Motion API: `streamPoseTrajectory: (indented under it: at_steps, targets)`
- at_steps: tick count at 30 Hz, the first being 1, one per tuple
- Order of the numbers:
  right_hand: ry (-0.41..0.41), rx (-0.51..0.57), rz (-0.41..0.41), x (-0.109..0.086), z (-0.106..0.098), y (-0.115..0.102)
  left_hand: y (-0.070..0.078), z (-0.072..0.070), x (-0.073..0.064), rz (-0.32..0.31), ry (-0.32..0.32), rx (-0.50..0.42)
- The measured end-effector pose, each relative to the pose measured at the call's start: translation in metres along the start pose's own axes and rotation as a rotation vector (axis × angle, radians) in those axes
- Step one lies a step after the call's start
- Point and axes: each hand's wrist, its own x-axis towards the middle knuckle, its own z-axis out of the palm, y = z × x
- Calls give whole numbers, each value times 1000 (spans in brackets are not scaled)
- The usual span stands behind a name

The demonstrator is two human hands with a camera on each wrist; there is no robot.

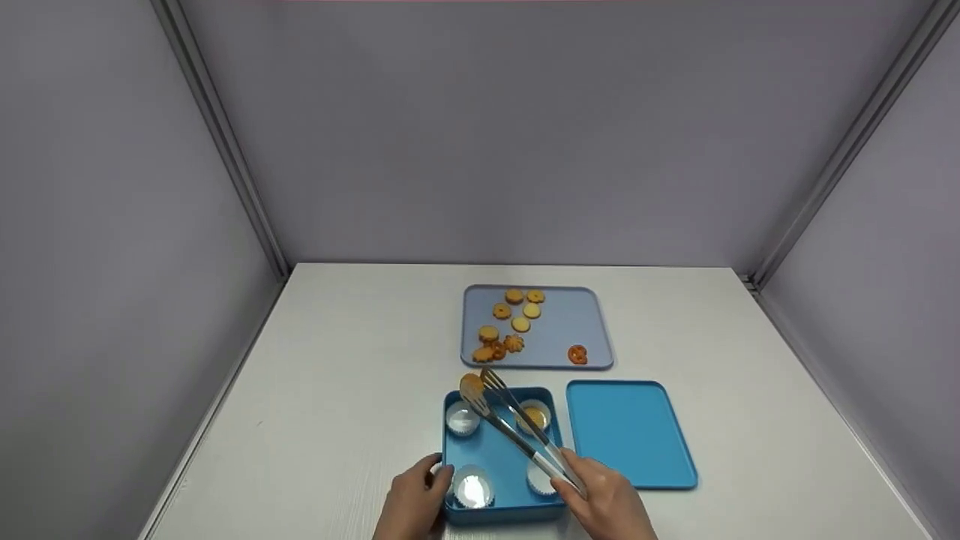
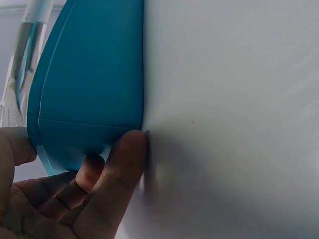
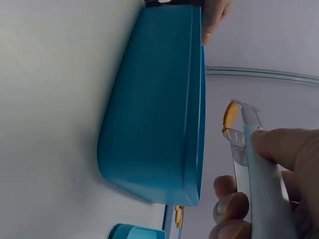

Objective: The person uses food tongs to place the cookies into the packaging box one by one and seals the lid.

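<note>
My right hand (image 1: pixel 609 501) grips the white handles of a pair of metal tongs (image 1: pixel 517 442). Between the tong tips is a round golden cookie (image 3: pixel 231 114), held above the far left part of a blue box (image 1: pixel 501 513). At that box's near left corner, my left hand (image 1: pixel 414 495) holds the wall, thumb over the rim and fingers on the outside, as the left wrist view shows. White baking cups stand in the box's corners: a far left cup (image 1: pixel 463 420), a near left cup (image 1: pixel 472 487), a near right cup (image 1: pixel 538 480) partly covered by the tongs, and a far right cup (image 1: pixel 545 414) containing a yellowish cookie.
Behind the box lies a grey-blue tray (image 1: pixel 555 315) with several cookies grouped on its left and one pretzel-shaped cookie (image 1: pixel 577 355) at its near right. A flat blue lid (image 1: pixel 630 435) lies right of the box. Grey panels enclose the white table (image 1: pixel 337 360).
</note>
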Motion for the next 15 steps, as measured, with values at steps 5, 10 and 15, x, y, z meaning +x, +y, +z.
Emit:
streamPoseTrajectory:
  at_steps: [5, 10, 15]
  targets:
    - [-58, -19, -10, 0, 2, 1, 1, 0, -1, 18, 9, 25]
    - [-112, -22, -7, 0, 4, 1, 0, 0, -1, 15, 2, 15]
    - [-149, -29, -12, 2, 5, 1, 0, -1, -1, 8, -4, -6]
